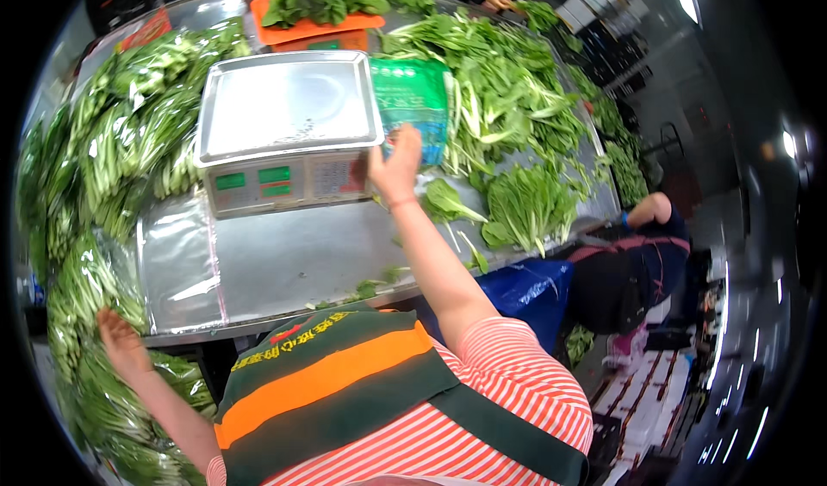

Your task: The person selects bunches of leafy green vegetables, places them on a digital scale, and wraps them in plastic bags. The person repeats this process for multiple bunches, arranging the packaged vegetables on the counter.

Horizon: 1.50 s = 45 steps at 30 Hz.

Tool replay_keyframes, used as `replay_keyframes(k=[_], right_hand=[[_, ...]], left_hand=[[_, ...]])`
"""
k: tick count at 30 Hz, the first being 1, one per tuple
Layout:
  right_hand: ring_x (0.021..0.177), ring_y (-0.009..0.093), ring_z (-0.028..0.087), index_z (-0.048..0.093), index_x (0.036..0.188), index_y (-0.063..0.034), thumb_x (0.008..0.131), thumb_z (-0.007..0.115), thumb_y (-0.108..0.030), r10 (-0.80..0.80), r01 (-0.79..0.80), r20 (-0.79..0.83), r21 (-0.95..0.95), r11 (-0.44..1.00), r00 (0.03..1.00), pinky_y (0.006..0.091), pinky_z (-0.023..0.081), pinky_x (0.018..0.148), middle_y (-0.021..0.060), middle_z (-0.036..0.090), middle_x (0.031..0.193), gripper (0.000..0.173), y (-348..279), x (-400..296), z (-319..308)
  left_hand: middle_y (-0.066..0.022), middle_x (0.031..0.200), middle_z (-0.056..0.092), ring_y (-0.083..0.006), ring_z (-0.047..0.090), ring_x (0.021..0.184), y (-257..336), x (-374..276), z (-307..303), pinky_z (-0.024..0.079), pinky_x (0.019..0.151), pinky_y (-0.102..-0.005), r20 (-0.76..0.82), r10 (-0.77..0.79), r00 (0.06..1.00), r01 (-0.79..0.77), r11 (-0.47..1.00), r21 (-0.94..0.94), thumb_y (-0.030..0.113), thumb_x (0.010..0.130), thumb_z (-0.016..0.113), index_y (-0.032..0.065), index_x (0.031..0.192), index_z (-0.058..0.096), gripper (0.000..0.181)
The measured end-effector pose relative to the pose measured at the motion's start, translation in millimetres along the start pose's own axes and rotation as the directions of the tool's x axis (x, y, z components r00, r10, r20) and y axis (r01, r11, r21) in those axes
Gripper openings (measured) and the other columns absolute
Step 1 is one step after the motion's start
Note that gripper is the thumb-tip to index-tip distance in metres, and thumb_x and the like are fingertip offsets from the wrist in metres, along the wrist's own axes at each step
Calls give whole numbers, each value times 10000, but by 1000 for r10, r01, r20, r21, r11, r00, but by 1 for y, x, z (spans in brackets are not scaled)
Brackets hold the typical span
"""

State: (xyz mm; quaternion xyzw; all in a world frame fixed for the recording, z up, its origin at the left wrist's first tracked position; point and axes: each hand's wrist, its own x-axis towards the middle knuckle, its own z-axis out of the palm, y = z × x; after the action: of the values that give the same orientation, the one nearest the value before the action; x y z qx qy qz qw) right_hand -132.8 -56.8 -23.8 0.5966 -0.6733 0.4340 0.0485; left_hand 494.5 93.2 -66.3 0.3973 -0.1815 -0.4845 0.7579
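Note:
My right hand (pixel 399 164) is at the right side of a digital scale (pixel 284 176), thumb and fingers apart. Its fingers overlap the lower part of a green and blue plastic packet (pixel 413 89) bearing writing; whether they touch it is unclear. The scale's steel pan (pixel 291 105) carries only a few dark specks. At the lower left, my left hand (pixel 123 341) reaches over greens in a clear plastic bag (pixel 94 279). Its fingertips are against or just above the bag, and a grip cannot be made out. Clear plastic bags (pixel 179 260) lie flat on the steel table (pixel 284 260) before me.
Bagged leafy greens (pixel 142 92) are heaped left of the scale. Loose greens (pixel 497 92) and a separate bunch (pixel 533 208) cover the right side. Behind stands an orange scale (pixel 316 34) with greens on it. One person's hand (pixel 496 0) works at the far edge; another person (pixel 639 273) stands at right.

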Motion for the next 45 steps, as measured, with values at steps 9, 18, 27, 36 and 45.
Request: replay_keyframes(k=[9,18,27,36,45], right_hand=[[1294,377,332,559,1146,15,773,602,-141,119,-117,65,-33,993,991,473,237,1087,210,449,1311,406,35,-1,7],[989,337,572,609,961,-26,827,524,-60,338,-292,-340,178,940,878,431,352,974,139,637,1002,162,47,9,-12],[1108,277,535,586,1057,-34,768,554,32,-520,249,256,656,713,815,437,402,968,115,599,1078,299,-46,-114,-102],[576,124,621,605,808,29,923,508,-103,441,-667,547,330,668,712,260,504,536,80,645,665,201,71,-78,-212],[884,312,603,656,908,-47,822,620,-212,169,-80,515,-190,979,840,398,482,777,120,643,913,190,79,-95,-192]], left_hand=[[-50,1109,629,-138,587,974,-135,-62,220,450,830,-272,293,-336,895,180,874,451,169,942,523,76,1182,579,263],[-75,1000,634,-152,589,946,-140,-135,296,452,863,-296,623,-537,569,-33,742,669,53,921,509,-8,1088,594,197],[-150,1096,608,-286,573,1046,-138,-166,390,428,906,-352,937,-267,225,-675,651,347,-36,816,544,-4,1069,602,261],[-184,1342,446,-358,372,1285,-241,-171,305,329,1048,-408,798,-556,232,-814,338,472,67,799,605,33,1315,426,547],[-183,1304,468,-339,401,1258,-251,-178,359,333,1037,-460,924,-374,85,-960,218,176,48,758,596,62,1281,465,539]])
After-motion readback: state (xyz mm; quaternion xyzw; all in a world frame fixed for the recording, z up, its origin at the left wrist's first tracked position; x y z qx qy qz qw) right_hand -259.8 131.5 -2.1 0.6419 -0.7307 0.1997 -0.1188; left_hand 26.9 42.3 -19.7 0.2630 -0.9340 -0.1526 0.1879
